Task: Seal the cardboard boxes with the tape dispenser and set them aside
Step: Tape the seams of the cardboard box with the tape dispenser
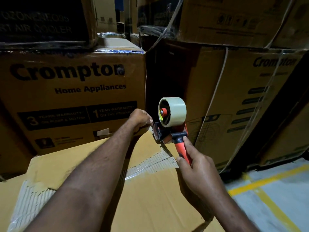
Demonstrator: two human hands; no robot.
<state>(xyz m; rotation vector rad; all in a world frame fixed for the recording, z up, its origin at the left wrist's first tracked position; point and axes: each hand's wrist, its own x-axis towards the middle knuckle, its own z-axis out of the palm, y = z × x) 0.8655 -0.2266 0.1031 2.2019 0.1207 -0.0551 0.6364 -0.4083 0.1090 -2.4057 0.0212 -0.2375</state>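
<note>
A plain cardboard box (150, 195) lies in front of me, its top flaps carrying a strip of clear tape (150, 164) across the seam. Above its far edge I hold a red and black tape dispenser (170, 131) with a roll of pale tape (174, 111) on it. My right hand (195, 171) grips the red handle, index finger stretched up along it. My left hand (142, 118) reaches over the box and pinches at the dispenser's front, where the tape end comes off; the tape end itself is hard to make out.
Large printed Crompton cartons stand stacked behind: one at the left (71, 97), one at the right (247, 106), more on top, bound with straps. A dark gap runs between them. Grey floor with yellow lines (267, 195) lies at the right.
</note>
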